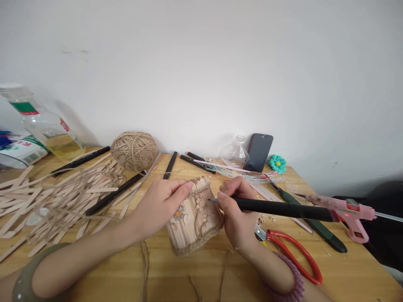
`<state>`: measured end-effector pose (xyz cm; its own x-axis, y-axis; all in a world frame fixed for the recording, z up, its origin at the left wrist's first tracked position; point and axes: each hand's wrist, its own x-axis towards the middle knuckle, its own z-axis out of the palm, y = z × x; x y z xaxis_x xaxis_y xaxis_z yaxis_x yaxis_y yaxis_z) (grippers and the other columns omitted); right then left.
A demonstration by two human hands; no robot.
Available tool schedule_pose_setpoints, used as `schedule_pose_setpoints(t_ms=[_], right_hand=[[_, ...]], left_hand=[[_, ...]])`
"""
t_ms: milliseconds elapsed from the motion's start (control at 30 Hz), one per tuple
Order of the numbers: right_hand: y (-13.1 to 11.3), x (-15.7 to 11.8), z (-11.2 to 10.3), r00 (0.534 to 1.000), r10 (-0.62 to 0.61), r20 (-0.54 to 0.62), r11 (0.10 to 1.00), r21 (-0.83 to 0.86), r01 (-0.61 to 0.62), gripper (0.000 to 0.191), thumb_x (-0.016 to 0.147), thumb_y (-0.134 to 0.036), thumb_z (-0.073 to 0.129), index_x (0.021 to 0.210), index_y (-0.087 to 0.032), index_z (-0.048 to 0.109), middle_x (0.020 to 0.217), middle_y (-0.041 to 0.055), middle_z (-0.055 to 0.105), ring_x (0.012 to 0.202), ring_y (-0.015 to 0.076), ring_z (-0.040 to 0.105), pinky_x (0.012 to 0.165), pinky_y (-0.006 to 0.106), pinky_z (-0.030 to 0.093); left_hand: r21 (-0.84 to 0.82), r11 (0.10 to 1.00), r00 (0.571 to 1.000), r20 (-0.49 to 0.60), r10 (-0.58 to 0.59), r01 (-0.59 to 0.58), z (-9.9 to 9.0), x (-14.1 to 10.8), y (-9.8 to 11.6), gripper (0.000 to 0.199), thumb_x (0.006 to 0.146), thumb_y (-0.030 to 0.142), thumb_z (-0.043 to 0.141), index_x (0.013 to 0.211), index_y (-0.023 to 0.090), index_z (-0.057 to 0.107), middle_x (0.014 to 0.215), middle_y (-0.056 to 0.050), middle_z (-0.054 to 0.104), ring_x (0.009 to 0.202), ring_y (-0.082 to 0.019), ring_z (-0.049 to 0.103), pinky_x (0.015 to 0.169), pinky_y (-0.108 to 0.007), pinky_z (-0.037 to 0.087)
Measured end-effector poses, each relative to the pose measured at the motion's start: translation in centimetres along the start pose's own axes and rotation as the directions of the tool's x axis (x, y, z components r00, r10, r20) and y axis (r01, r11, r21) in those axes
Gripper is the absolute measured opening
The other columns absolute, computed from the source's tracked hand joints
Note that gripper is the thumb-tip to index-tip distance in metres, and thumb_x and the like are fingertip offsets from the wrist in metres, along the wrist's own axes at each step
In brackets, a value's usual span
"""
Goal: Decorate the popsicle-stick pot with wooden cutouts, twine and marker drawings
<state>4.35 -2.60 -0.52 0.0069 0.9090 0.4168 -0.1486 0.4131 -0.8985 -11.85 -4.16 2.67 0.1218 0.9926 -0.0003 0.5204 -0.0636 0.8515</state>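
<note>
A small holder (185, 224) made of wooden craft sticks, edged with jute twine and decorated with wooden flowers, is tilted over the middle of the table. Around its upper left side my left hand (165, 201) is closed, thumb on top. One flower on the holder's left face has grey petals and an orange centre; those on the right face are bare wood. My right hand (237, 212) grips a black marker pen (283, 207), its grey tip at a bare flower on the right face. Whether the tip touches is too fine to tell.
Loose craft sticks (94, 188) and a ball of twine (134, 150) lie left. A pink glue gun (349, 212), red-handled pliers (296, 251) and a green-handled tool (324, 235) lie right. Behind are a phone (260, 152) and several black pens. A glass bottle (52, 130) leans far left.
</note>
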Motion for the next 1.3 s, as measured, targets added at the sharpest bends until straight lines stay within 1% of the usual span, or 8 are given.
schedule_pose_setpoints(t_ms=[133, 267, 567, 700, 867, 1000, 1167, 1300], right_hand=[[-0.10, 0.00, -0.05, 0.998, 0.003, 0.063, 1.000, 0.000, -0.003, 0.020, 0.075, -0.018, 0.057, 0.064, -0.022, 0.041, 0.057, -0.0071, 0.034, 0.051, 0.0108, 0.028, 0.046, 0.025, 0.022], [-0.24, 0.08, -0.04, 0.997, -0.010, 0.080, 0.999, -0.031, 0.012, 0.019, 0.074, -0.016, 0.057, 0.064, -0.022, 0.041, 0.057, -0.0070, 0.035, 0.051, 0.0105, 0.029, 0.046, 0.025, 0.022], [-0.10, 0.05, -0.05, 0.999, 0.021, 0.031, 1.000, -0.023, -0.020, 0.021, 0.073, -0.016, 0.057, 0.062, -0.022, 0.040, 0.055, -0.0073, 0.035, 0.050, 0.0103, 0.029, 0.046, 0.025, 0.023], [0.00, 0.07, -0.07, 1.000, -0.004, 0.003, 1.000, -0.025, 0.004, 0.021, 0.073, -0.016, 0.057, 0.062, -0.022, 0.041, 0.057, -0.0066, 0.036, 0.053, 0.0114, 0.031, 0.048, 0.025, 0.025], [-0.07, -0.07, -0.16, 0.998, 0.001, 0.057, 1.000, 0.000, -0.001, 0.021, 0.075, -0.017, 0.057, 0.064, -0.022, 0.040, 0.057, -0.0071, 0.033, 0.052, 0.0109, 0.028, 0.047, 0.025, 0.022], [-0.21, -0.04, -0.15, 0.995, -0.012, 0.097, 1.000, -0.024, 0.015, 0.020, 0.074, -0.016, 0.056, 0.064, -0.022, 0.040, 0.057, -0.0070, 0.033, 0.052, 0.0108, 0.029, 0.047, 0.026, 0.022], [-0.32, 0.08, -0.05, 0.994, -0.005, 0.106, 0.999, -0.048, 0.010, 0.020, 0.073, -0.016, 0.056, 0.063, -0.022, 0.040, 0.057, -0.0075, 0.033, 0.051, 0.0105, 0.028, 0.046, 0.025, 0.022], [-0.27, 0.01, -0.10, 0.997, 0.016, 0.082, 0.999, -0.042, -0.013, 0.020, 0.073, -0.016, 0.055, 0.063, -0.022, 0.040, 0.057, -0.0072, 0.033, 0.051, 0.0101, 0.028, 0.046, 0.025, 0.022]], left_hand=[[-0.017, 1.000, 1.000, 0.005, 0.011, -0.011, 0.07, 0.05, 0.00, 0.042, 0.086, 0.047, 0.036, 0.056, 0.020, 0.030, 0.053, 0.006, 0.027, 0.053, -0.011, 0.029, 0.052, -0.027, 0.022], [-0.021, 1.000, 1.000, 0.005, 0.015, -0.015, 0.03, 0.12, 0.08, 0.041, 0.087, 0.047, 0.036, 0.056, 0.020, 0.031, 0.054, 0.006, 0.027, 0.053, -0.011, 0.029, 0.052, -0.026, 0.022], [-0.013, 1.000, 1.000, 0.003, 0.004, -0.004, 0.06, 0.09, -0.05, 0.041, 0.086, 0.048, 0.036, 0.056, 0.020, 0.032, 0.054, 0.006, 0.028, 0.054, -0.011, 0.029, 0.052, -0.027, 0.022], [-0.012, 1.000, 1.000, -0.003, 0.006, -0.006, 0.09, 0.05, -0.14, 0.042, 0.086, 0.048, 0.036, 0.056, 0.020, 0.031, 0.054, 0.006, 0.028, 0.053, -0.011, 0.029, 0.052, -0.027, 0.023], [-0.016, 1.000, 1.000, 0.006, 0.006, -0.006, 0.03, 0.02, 0.01, 0.041, 0.086, 0.047, 0.036, 0.056, 0.020, 0.029, 0.054, 0.006, 0.027, 0.053, -0.011, 0.029, 0.052, -0.026, 0.022], [-0.011, 1.000, 1.000, 0.001, -0.002, 0.002, 0.04, -0.02, 0.11, 0.041, 0.086, 0.047, 0.036, 0.056, 0.020, 0.030, 0.053, 0.006, 0.028, 0.053, -0.011, 0.030, 0.052, -0.027, 0.023], [-0.022, 1.000, 1.000, -0.002, 0.002, -0.002, 0.06, 0.02, 0.06, 0.041, 0.086, 0.046, 0.036, 0.055, 0.020, 0.029, 0.053, 0.006, 0.027, 0.052, -0.011, 0.029, 0.051, -0.026, 0.023], [-0.014, 1.000, 1.000, -0.005, 0.009, -0.009, 0.01, 0.12, 0.07, 0.041, 0.086, 0.046, 0.037, 0.055, 0.020, 0.030, 0.053, 0.006, 0.028, 0.052, -0.011, 0.030, 0.051, -0.026, 0.023]])
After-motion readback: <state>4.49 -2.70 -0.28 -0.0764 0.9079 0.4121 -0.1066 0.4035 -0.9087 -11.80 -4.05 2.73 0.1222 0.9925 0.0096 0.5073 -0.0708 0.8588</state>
